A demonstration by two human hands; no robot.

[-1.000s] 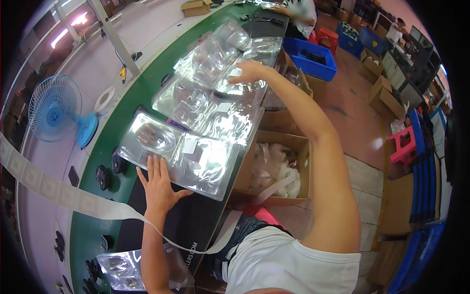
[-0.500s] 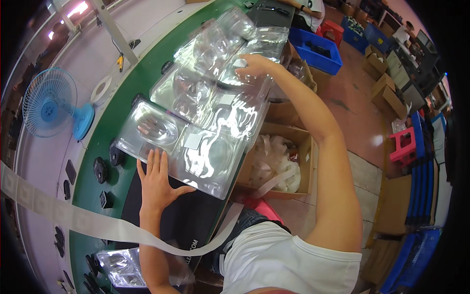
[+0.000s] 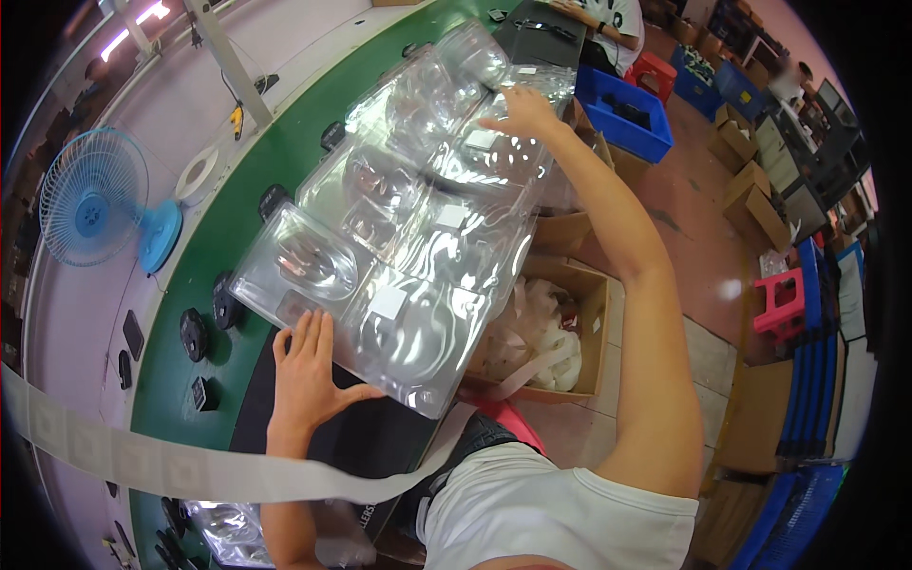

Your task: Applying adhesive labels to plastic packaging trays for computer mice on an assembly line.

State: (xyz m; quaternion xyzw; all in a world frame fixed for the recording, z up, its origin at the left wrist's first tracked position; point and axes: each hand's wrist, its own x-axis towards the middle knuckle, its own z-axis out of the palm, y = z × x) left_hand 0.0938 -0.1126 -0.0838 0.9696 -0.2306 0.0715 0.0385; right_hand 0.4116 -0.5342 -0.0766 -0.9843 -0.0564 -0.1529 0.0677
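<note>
Overlapping clear plastic clamshell packages lie in a slanting row along the green table. My left hand (image 3: 313,375) lies open at the near edge of the closest package (image 3: 418,342), its fingers on the rim and thumb spread to the right. That package bears a white square label (image 3: 388,303), and a second label (image 3: 450,217) sits on the one behind. Farther up the row, my right hand (image 3: 527,114) hovers with fingers apart beside a third label (image 3: 481,141). Another label (image 3: 527,70) shows beyond it. I see nothing held in either hand.
A pale label strip (image 3: 190,470) crosses over my left forearm. Black computer mice (image 3: 194,334) line the table's left side near a blue fan (image 3: 95,217). A cardboard box (image 3: 591,332) of crumpled strip stands right. Beyond are a blue bin (image 3: 627,114) and a seated person (image 3: 617,28).
My right hand has come off the third label, which stays on its package, and shifted slightly farther along the row. My left hand stays at the near package's edge. The view has shifted a little.
</note>
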